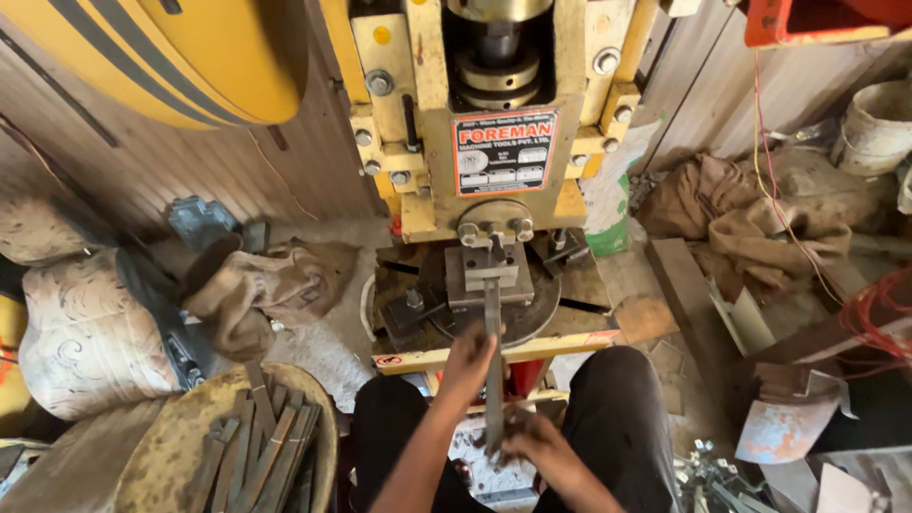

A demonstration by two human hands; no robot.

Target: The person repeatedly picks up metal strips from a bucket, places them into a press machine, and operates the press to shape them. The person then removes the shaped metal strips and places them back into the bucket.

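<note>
Metal strip [493, 361] is gripped by both hands: left hand [469, 356] beside it midway, right hand [528, 439] at its near end; fingers risk crushing near the press die [489, 271].

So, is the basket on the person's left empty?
No, the round basket holds a pile of flat metal strips, while both hands grip another long strip at the press.

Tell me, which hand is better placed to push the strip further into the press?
Probably the right hand: it grips the strip at its near end, behind its length. The left hand holds it midway, near the die, more for steadying.
</note>
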